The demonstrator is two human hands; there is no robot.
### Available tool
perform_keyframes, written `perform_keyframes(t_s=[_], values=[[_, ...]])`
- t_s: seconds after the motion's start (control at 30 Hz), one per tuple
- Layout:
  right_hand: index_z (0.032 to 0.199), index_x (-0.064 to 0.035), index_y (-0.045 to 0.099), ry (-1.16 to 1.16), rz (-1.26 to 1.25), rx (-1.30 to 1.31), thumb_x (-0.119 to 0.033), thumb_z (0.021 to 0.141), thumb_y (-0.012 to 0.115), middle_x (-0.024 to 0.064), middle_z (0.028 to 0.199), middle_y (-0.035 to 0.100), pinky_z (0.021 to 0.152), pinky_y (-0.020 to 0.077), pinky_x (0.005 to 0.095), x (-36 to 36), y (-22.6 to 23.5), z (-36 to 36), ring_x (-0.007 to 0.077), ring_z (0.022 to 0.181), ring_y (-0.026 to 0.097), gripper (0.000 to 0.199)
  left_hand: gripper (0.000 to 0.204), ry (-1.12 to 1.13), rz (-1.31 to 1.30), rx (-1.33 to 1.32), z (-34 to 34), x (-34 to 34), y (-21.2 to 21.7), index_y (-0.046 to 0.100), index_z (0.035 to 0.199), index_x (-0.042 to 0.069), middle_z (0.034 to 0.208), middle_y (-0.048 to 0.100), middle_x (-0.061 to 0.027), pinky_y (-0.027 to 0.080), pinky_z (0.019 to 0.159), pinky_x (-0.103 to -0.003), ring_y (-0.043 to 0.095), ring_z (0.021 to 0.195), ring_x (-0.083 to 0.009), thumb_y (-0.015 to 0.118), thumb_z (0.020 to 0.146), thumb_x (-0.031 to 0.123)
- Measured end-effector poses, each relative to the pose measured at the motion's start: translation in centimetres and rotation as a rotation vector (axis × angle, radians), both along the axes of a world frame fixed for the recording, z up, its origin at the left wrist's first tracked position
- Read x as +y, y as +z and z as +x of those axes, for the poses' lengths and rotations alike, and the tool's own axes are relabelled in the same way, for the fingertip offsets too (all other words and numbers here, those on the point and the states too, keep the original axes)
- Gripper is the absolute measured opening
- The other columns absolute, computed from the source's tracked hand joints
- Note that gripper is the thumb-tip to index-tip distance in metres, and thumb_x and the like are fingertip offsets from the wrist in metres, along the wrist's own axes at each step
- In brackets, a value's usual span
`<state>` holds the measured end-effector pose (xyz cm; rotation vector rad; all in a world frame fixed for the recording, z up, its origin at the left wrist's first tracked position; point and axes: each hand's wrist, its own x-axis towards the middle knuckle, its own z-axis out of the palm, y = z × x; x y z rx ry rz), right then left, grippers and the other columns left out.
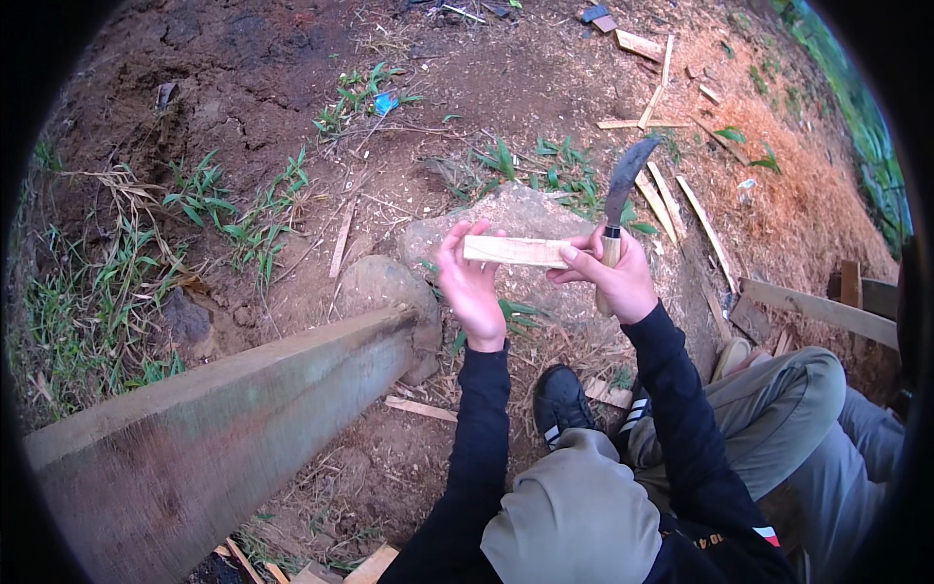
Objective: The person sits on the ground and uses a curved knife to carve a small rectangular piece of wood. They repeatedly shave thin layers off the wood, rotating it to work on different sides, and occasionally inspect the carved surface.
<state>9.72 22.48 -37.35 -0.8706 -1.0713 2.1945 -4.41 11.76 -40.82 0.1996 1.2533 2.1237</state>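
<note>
My right hand [623, 277] is closed around the wooden handle of a knife with a dark, curved blade [628, 180] pointing up and away. Between the thumb and fingers of that same hand is one end of a short, flat piece of pale wood [516, 251], held level. At the wood's left end, my left hand [474, 292] is open, its fingers stretched out and partly behind the piece. Whether those fingers touch the wood I cannot tell. Below both hands lies a large flat stone [525, 209] on the ground.
A thick wooden beam [233, 409] slants in from the lower left, its far end by a rounded stone [384, 287]. Wood strips [705, 229] and shavings litter the right side. A person's sandalled foot [732, 358] is at the right. Grass [107, 302] grows at the left.
</note>
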Motion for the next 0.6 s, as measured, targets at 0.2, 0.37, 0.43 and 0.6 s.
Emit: perform_keyframes(t_s=[0.2, 0.37, 0.43, 0.6], values=[[0.081, -0.0057, 0.038, -0.041, 0.082, -0.001, 0.006, 0.086, 0.066, 0.0203, 0.1, 0.063, 0.069, 0.0637, 0.0393, -0.4, -0.2, 0.7, 0.0289, 0.087, 0.07, 0.03, 0.045, -0.118, -0.126, 0.109, 2.1, -0.1, 0.2, 0.038, 0.136, 0.002, 0.12, 0.055, -0.0089, 0.052, 0.085, -0.031, 0.059, 0.105, -0.0172, 0.055, 0.099, 0.02], [0.08, -0.0066, 0.04, -0.059, 0.056, -0.023, 0.004, 0.086, 0.067, 0.0173, 0.101, 0.063, 0.07, 0.0636, 0.0396, -0.8, 0.2, 0.7, 0.0238, 0.086, 0.069, 0.029, 0.051, -0.084, -0.079, 0.101, 2.1, 0.2, 0.4, 0.037, 0.138, 0.0, 0.119, 0.055, -0.0101, 0.051, 0.087, -0.031, 0.057, 0.106, -0.0153, 0.062, 0.095, 0.01], [0.079, -0.0069, 0.041, -0.098, -0.078, -0.039, 0.002, 0.087, 0.067, 0.0162, 0.1, 0.063, 0.071, 0.0635, 0.0392, -0.6, 0.4, 0.8, 0.0226, 0.086, 0.068, 0.028, 0.05, -0.094, -0.066, 0.114, 2.1, 0.3, 0.8, 0.037, 0.137, 0.0, 0.12, 0.054, -0.0107, 0.051, 0.089, -0.032, 0.057, 0.106, -0.016, 0.062, 0.095, 0.01], [0.079, -0.0074, 0.042, -0.003, -0.043, -0.054, 0.002, 0.086, 0.068, 0.0129, 0.1, 0.063, 0.071, 0.0637, 0.0394, -0.5, 1.1, 0.9, 0.0207, 0.085, 0.067, 0.028, 0.057, -0.153, -0.009, 0.081, 1.9, 0.0, 1.3, 0.036, 0.138, -0.003, 0.121, 0.056, -0.0128, 0.043, 0.098, -0.03, 0.054, 0.112, -0.0164, 0.066, 0.092, 0.011]])
